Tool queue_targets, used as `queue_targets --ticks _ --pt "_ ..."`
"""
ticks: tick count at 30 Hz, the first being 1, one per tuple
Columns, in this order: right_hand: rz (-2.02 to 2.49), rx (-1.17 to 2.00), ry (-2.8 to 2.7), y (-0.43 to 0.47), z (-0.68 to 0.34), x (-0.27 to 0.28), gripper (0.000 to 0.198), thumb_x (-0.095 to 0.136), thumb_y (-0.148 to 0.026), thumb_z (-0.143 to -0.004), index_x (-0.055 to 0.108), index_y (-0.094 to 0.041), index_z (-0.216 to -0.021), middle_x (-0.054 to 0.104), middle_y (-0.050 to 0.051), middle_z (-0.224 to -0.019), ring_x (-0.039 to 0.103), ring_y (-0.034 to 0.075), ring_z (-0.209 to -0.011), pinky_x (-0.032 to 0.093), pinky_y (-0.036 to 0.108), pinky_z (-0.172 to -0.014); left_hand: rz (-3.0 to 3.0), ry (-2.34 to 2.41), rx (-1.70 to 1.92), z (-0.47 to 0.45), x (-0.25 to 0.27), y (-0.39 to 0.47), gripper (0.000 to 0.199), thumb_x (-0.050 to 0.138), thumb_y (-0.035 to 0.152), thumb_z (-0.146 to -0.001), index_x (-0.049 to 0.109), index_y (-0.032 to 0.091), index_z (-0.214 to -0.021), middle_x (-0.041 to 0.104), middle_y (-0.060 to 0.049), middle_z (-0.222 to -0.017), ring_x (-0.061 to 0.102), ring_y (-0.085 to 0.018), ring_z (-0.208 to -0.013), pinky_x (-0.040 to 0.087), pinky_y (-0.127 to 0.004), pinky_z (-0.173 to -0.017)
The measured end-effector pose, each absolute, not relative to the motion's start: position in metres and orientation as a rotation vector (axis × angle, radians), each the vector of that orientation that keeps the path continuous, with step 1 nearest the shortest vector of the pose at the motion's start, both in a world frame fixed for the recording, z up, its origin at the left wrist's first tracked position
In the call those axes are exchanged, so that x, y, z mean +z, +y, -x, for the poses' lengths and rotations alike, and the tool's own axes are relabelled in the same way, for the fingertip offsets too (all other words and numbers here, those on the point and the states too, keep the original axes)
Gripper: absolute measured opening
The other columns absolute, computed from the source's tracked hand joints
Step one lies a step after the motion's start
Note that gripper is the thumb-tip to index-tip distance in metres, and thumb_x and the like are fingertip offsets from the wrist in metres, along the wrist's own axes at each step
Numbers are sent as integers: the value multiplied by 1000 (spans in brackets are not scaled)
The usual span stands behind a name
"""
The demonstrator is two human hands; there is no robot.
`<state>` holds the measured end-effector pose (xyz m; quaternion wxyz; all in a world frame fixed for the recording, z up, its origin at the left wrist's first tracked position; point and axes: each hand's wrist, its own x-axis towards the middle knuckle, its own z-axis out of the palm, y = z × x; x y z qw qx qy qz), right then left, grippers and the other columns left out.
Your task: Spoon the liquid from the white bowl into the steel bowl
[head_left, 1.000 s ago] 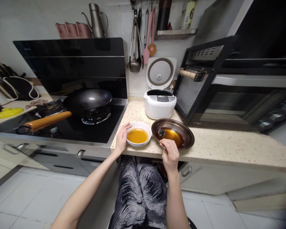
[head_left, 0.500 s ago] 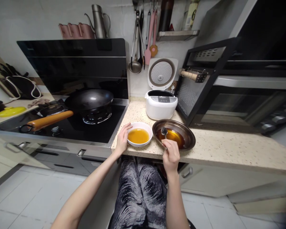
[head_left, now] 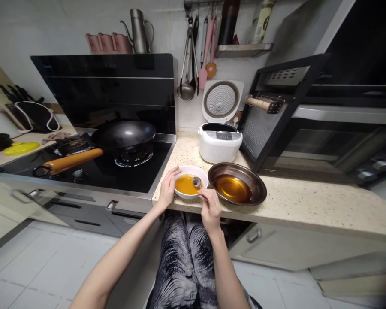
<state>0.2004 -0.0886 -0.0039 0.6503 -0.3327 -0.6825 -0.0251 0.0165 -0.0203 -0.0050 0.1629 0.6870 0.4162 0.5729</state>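
A white bowl with amber liquid stands near the counter's front edge. My left hand grips its left rim. Pinched in my right hand is a metal spoon, its head over the right part of the bowl's liquid; whether it touches the surface I cannot tell. Right beside the bowl sits a wide dark metal basin holding a darker amber liquid.
Behind the basin stands a white rice cooker with its lid up. A wok with a wooden handle rests on the black stove at left. An oven bounds the counter at the back right.
My right hand has moved left with the spoon, from over the metal basin to over the white bowl. My left hand stays on the bowl's rim. The view has shifted slightly.
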Motion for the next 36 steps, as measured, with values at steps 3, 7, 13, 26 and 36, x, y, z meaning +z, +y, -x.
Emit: queue_targets --ticks 3,7,13,26,36 --pt "799 -12 -1510 -85 -200 -7 18 54 -11 -99 66 -22 -105 71 5 -94 68 18 -89 57 32 -81 -1968 1188 1631 -16 -5 -20 45 34 34 -105 72 16 -122 64 -15 -143 57 -27 -138 40 -51 -121" --pt "849 74 -1445 -84 -199 -8 14 53 -15 -100 66 -22 -101 71 3 -91 68 16 -88 56 29 -81 -1972 1193 1626 -16 -5 -20 46 34 35 -106 72 16 -123 64 -15 -143 57 -28 -137 40 -52 -120" --pt "930 263 -1293 -84 -194 -11 14 54 -25 -101 66 -21 -95 70 2 -90 67 15 -85 54 28 -79 -1969 1202 1628 -16 -4 -21 46 33 35 -106 72 16 -122 64 -15 -143 57 -28 -137 40 -52 -120" --pt "789 365 -1039 -86 -185 -18 12 58 -27 -100 65 -21 -92 70 2 -89 67 15 -83 56 31 -79 -1966 1208 1615 -16 -3 -22 45 33 32 -105 71 15 -122 63 -15 -144 57 -28 -137 40 -52 -121" --pt "835 266 -1021 -93 -193 -7 13 58 -28 -100 65 -20 -92 71 3 -87 67 16 -80 57 31 -74 -1971 1207 1619 -15 -3 -22 46 33 37 -106 71 16 -122 63 -14 -144 57 -27 -137 39 -52 -121"
